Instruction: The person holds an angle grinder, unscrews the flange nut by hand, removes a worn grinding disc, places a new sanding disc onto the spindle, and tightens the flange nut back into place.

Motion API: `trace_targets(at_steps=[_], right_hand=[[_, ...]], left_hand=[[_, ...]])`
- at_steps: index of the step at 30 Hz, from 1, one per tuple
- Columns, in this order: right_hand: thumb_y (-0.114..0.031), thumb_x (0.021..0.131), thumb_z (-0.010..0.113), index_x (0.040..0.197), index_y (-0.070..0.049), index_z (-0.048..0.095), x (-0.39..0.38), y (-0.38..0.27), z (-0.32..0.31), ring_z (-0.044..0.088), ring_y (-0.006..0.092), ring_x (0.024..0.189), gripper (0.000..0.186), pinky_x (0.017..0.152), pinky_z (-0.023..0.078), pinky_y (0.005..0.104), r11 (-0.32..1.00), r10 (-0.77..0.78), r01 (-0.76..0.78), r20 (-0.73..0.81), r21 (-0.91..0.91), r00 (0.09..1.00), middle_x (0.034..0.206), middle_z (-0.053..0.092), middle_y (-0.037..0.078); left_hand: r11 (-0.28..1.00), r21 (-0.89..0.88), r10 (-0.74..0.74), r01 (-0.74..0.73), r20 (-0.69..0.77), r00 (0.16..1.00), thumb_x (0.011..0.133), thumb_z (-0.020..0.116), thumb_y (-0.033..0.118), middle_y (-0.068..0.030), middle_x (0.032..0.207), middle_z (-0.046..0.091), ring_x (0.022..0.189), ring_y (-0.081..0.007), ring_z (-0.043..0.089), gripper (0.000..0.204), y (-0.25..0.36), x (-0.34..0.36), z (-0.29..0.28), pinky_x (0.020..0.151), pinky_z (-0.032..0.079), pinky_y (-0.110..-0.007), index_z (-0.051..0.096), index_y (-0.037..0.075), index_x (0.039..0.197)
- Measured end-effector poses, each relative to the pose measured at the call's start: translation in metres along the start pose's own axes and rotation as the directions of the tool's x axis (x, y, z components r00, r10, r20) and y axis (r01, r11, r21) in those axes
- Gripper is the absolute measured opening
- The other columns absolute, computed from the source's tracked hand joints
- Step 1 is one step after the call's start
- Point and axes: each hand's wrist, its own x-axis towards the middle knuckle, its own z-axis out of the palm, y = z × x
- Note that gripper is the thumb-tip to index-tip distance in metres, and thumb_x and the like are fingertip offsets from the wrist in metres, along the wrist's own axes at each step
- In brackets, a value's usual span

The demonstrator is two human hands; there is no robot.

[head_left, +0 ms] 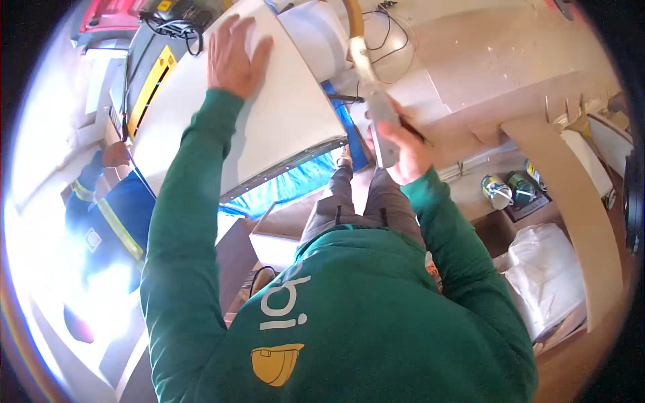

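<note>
White panel [295,97] lies under left hand [235,64], fingers spread flat, gripping nothing. Right hand [408,153] grasps a long grey tool [381,111], which extends forward past its fingers. Blue sheeting [292,186] shows nearer the wearer than the left fingers.

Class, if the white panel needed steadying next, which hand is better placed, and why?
Probably the left hand: it appears to rest on the white panel, fingers spread. The right hand is off to the panel's right, gripping a long grey-handled tool.
</note>
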Motion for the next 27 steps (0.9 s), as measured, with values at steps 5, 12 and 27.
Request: trace_targets(at_steps=[5,12,27], right_hand=[[-0.037,0.098,0.068,0.134,0.000,0.059,-0.002,0.036,-0.017,0.063,0.0176,0.094,0.052,0.086,0.052,0.0363,0.976,0.133,-0.127,-0.017,0.178,0.991,0.109,0.068,0.008],[-0.027,0.092,0.077,0.141,-0.001,0.059,-0.016,0.050,-0.033,0.065,0.0151,0.108,0.058,0.096,0.050,0.0304,0.961,0.168,-0.154,-0.043,0.228,0.985,0.122,0.069,0.006],[-0.038,0.092,0.065,0.125,0.005,0.064,-0.035,0.078,-0.037,0.063,0.0217,0.096,0.055,0.086,0.050,0.0359,0.908,0.218,-0.221,0.048,0.356,0.975,0.114,0.066,0.015]], left_hand=[[0.973,0.089,0.165,-0.211,0.369,0.915,0.096,0.056,0.063,-0.0210,0.165,0.030,0.153,-0.0401,0.028,0.082,0.038,-0.046,-0.041,0.123,0.021,-0.057,0.040,0.010,0.157],[0.969,0.077,0.190,-0.233,0.368,0.910,0.095,0.042,0.074,-0.0194,0.168,0.025,0.155,-0.0410,0.023,0.091,0.028,-0.057,-0.036,0.124,0.014,-0.058,0.037,0.009,0.159],[0.959,0.060,0.244,-0.278,0.330,0.912,0.095,0.049,0.067,-0.0156,0.169,0.023,0.156,-0.0369,0.021,0.086,0.017,-0.064,-0.031,0.125,0.013,-0.058,0.035,0.014,0.161]])
